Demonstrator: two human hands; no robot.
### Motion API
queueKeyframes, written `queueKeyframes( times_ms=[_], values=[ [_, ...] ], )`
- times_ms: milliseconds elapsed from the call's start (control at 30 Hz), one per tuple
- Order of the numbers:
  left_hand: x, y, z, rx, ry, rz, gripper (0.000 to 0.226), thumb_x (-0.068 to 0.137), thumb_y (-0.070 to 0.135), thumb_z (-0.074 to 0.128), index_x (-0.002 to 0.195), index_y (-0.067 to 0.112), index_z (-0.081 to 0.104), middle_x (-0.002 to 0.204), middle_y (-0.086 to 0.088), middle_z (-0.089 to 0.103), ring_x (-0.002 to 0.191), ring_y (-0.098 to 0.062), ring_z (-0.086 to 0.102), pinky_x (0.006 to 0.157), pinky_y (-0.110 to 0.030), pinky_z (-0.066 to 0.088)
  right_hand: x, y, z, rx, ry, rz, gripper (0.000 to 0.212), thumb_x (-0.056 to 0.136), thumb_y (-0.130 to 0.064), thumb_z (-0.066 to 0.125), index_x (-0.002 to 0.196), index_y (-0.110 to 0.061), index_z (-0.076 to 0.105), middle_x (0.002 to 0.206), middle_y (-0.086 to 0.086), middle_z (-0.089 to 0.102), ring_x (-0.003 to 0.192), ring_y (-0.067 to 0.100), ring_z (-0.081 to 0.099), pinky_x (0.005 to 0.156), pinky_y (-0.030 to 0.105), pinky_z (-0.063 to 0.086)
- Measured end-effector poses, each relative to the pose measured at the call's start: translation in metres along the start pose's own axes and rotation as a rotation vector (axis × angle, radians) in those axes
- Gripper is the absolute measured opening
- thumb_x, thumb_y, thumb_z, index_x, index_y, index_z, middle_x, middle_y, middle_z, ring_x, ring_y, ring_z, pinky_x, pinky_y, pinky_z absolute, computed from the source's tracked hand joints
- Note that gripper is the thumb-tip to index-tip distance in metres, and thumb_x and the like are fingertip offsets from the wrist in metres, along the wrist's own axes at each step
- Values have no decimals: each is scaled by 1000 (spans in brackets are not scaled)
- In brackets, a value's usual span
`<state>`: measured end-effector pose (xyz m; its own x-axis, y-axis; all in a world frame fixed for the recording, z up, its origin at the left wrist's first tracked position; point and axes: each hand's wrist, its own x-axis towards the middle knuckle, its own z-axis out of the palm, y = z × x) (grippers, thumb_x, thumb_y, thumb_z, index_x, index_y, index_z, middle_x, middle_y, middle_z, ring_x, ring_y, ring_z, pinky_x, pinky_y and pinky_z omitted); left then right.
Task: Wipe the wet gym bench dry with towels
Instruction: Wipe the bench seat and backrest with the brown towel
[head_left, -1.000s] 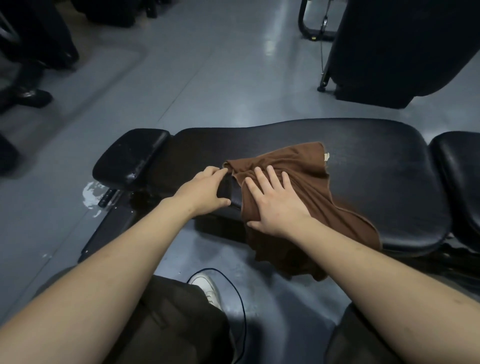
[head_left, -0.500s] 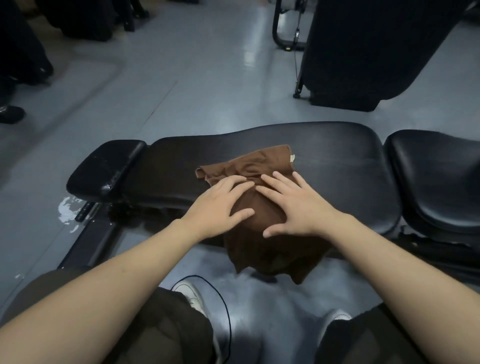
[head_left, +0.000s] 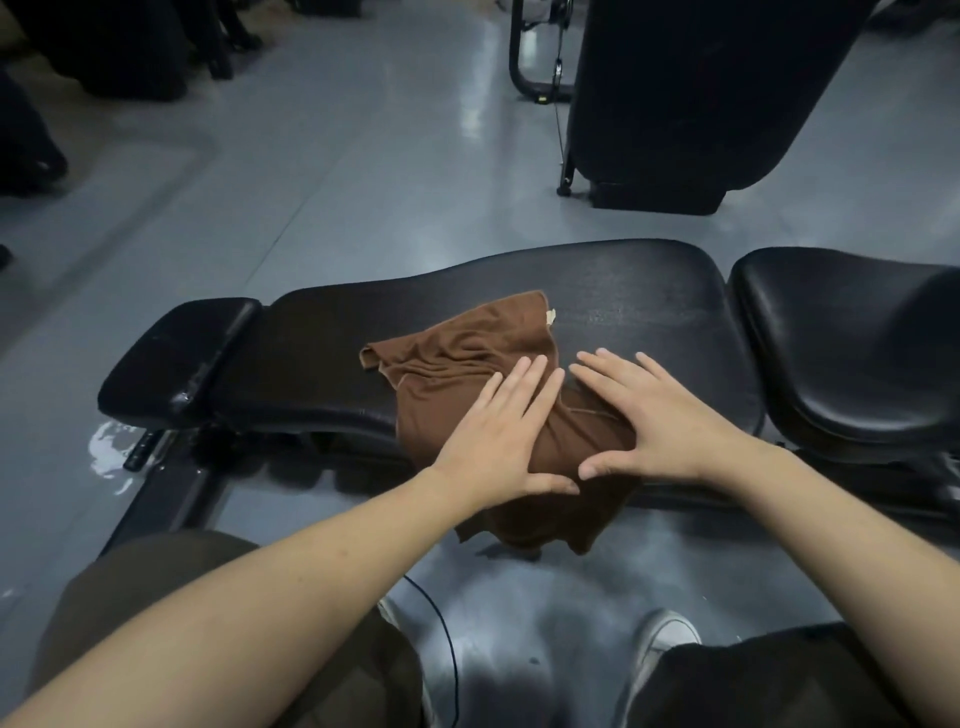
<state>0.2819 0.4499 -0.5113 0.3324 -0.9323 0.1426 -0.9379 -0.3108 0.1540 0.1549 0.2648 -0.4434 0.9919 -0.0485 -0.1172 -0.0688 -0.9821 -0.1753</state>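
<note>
I see L hand (head_left: 496, 436) & R hand (head_left: 657, 421) flat, fingers straight, both pressing brown towel (head_left: 457, 353) on black bench surface (head_left: 649, 306); gripping nothing.

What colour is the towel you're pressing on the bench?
Plain brown towel, with a small pale tag at its far corner; seen in the head view, under both flat hands.

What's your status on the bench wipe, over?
Left hand and right hand flat on brown towel. Towel on bench pad, near edge hanging off. Nothing in the way.
</note>
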Motion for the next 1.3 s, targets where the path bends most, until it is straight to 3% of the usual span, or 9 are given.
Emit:
queueKeyframes(
  times_ms=[133, 367, 533, 733, 867, 1033, 1133, 1200, 1300],
  values=[
    [-3, -10, 3, 36, 30, 61, 121, 75, 85, 52, 161, 9, 12, 169, -14, 9, 157, -28, 6, 125, -48, 17, 17, -7, -2, 32, -2, -16, 124, 62, -95, 42, 160, -23, 17, 168, -5, 12, 154, 9, 0, 122, 34, -5],
    [-18, -53, 0, 59, 19, 123, 110, 79, 81, 54, 160, 14, 21, 168, -13, 17, 157, -25, 7, 126, -44, 12, 61, -44, -3, 82, 6, -90, 125, 59, -97, 38, 160, -24, 18, 167, -7, 14, 154, 8, 0, 122, 34, -4],
    [-29, -91, 0, 51, -9, 106, 113, 75, 84, 54, 159, 14, 25, 167, -13, 21, 156, -25, 11, 127, -43, 12, 89, -64, 8, 56, -33, -116, 133, 55, -103, 27, 160, -23, 15, 168, -6, 10, 154, 11, -2, 126, 43, 0],
    [-42, -144, -1, 32, -37, 84, 119, 72, 85, 59, 162, 20, 15, 171, -1, 4, 157, -18, 1, 127, -39, 6, 102, -76, 27, -57, -115, -113, 128, 62, -96, 38, 161, -21, 5, 169, 0, -5, 154, 16, -10, 125, 45, -1],
    [-48, -173, -5, -10, -76, 56, 121, 69, 84, 63, 162, 26, 10, 171, 3, 2, 157, -16, -2, 127, -39, 6, 107, -87, 37, -133, -100, -122, 133, 60, -101, 24, 161, -16, 7, 168, 4, -13, 154, 20, -13, 124, 47, -2],
    [-55, -199, -6, -16, -96, 39, 120, 71, 82, 64, 162, 28, 8, 171, 5, 2, 157, -15, -2, 127, -38, 5, 119, -103, 44, -196, -113, -110, 135, 57, -99, 19, 160, -14, 3, 168, 9, -12, 155, 24, -12, 123, 49, -2],
    [-63, -221, -8, -13, -108, 19, 119, 72, 81, 64, 162, 29, 6, 171, 6, 1, 157, -15, -2, 127, -42, 9, 125, -115, 48, -263, -117, -72, 124, 68, -91, 29, 160, -12, 4, 168, 11, -8, 155, 28, -8, 124, 54, 2],
    [-68, -235, -9, -9, -121, 12, 118, 73, 81, 63, 162, 31, 4, 171, 7, 0, 157, -15, -2, 127, -43, 11, 126, -121, 53, -307, -108, -58, 113, 79, -79, 44, 160, -9, 8, 168, 14, -2, 155, 32, -3, 123, 56, 6],
    [-73, -253, -9, -17, -137, 9, 117, 73, 82, 63, 161, 32, 4, 171, 7, 0, 157, -15, -2, 127, -44, 10, 126, -123, 60, -354, -65, -46, 108, 74, -72, 38, 156, -3, 25, 166, 19, 16, 153, 38, 13, 121, 59, 18]
  ],
)
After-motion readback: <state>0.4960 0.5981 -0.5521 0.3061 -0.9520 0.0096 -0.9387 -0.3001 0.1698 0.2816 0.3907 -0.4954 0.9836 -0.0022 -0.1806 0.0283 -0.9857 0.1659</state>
